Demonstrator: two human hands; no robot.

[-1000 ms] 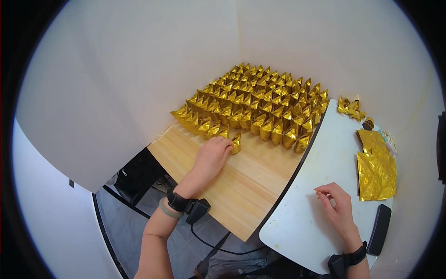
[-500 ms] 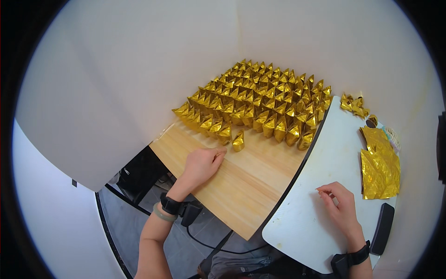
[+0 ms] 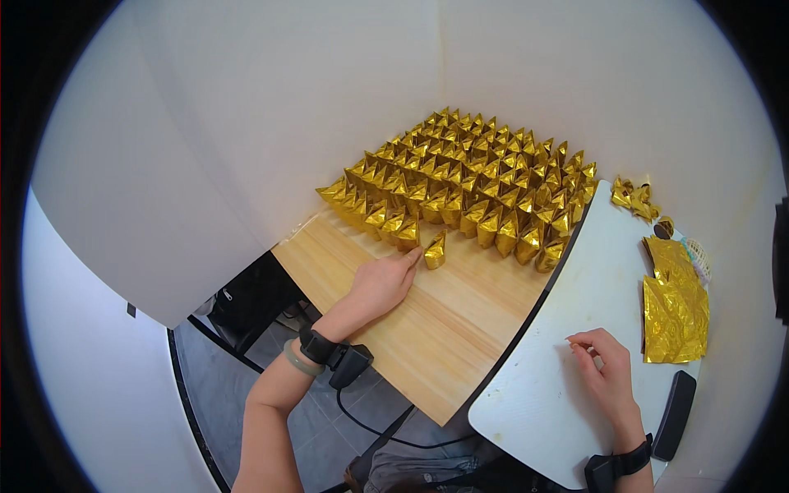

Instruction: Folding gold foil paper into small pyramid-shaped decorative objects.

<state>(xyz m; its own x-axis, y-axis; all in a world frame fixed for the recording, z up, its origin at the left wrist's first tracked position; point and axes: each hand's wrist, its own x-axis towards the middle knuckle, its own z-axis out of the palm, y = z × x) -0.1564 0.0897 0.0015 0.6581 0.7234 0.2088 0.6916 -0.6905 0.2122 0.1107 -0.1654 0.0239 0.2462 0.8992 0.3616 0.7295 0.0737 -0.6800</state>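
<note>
We saw the left hand palm down over the wooden board, forefinger pointing forward, the other fingers tucked in. Its fingertip was right by the front foil piece of the left-hand row; contact, we couldn't tell. No pinch showed, but the thumb was mostly hidden, so we couldn't tell if it was pressed to the fingers. That low, pointed reach looked to us suited to nudging without crushing the thin foil.

The lone foil piece stood on the board just right of that fingertip, apart from the packed block. We judged the block's tight rows saved room and helped the pieces prop each other up, points upward.

We had the right hand half curled over the white table, thumb tip near the forefinger tip; whether they met, we couldn't tell. Nothing showed in it, so we read it as resting out of the way. We noted flat gold sheets along the table's right side, perhaps to stay within that hand's reach, with a black case just nearer the person.
</note>
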